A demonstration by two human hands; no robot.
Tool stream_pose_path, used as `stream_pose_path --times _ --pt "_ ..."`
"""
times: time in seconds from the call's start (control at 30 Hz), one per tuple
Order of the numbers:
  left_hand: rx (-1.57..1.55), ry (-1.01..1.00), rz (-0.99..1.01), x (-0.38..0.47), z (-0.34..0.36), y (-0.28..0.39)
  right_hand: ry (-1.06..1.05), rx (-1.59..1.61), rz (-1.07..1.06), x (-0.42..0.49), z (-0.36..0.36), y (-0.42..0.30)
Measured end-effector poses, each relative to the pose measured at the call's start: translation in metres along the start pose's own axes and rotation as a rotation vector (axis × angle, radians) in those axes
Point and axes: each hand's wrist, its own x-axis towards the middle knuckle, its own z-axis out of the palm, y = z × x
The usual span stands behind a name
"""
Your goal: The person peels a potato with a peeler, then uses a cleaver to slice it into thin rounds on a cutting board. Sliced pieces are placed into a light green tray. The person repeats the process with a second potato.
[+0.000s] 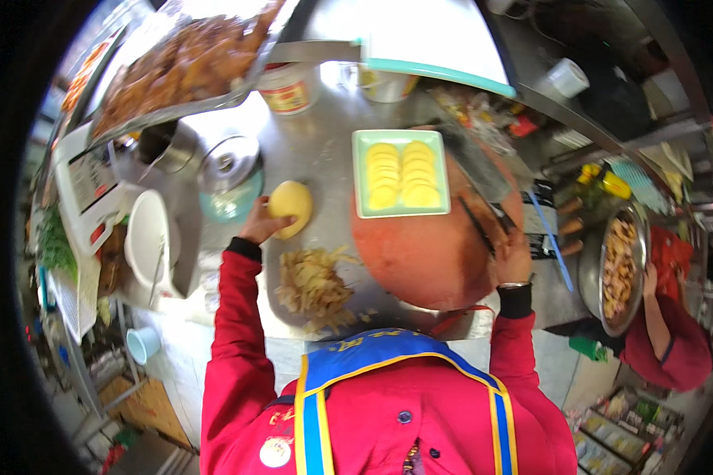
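Observation:
My left hand [265, 224] grips a peeled potato [291, 205] on the stainless steel counter [327, 148], thumb over its near side. A pile of peelings [314, 286] lies just below it. At the right of a round reddish chopping board [416, 255], my right hand [514, 258] is closed around the dark handle of a cleaver [478, 166], whose broad blade points away from me. A thin dark strip [476, 222] beside the handle is unclear. On the board's far left part stands a square pale-green plate [361, 178] with two rows of overlapping yellow slices [401, 175].
A metal lid [230, 163], a white handled container [148, 237] and a tray of browned meat [190, 59] stand left. Tubs [285, 89] line the back. At right, a person's hand [650, 279] is at a steel bowl of chopped pieces [620, 267]; a blue stick [551, 240] lies nearer.

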Motion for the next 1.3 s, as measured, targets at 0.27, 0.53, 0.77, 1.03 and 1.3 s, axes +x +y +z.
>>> stream_pose_path --times 0.27,0.53,0.77,1.03,1.3 --pt "0.462 -0.233 0.099 0.013 0.025 0.061 -0.175 -0.175 -0.038 -0.022 0.014 0.012" --pt "0.507 -0.047 0.266 0.012 0.04 0.04 0.023 -0.154 -0.035 0.03 0.013 0.01" --pt "-0.241 -0.151 0.13 -0.034 0.052 0.038 0.039 -0.394 -0.233 0.076 0.059 0.048" --pt "-0.585 -0.255 -0.028 -0.129 0.143 0.108 -0.101 -0.252 -0.064 0.073 0.023 0.035" --pt "-0.619 -0.378 -0.176 -0.134 0.233 0.11 -0.237 0.573 0.383 -0.089 -0.082 -0.019"
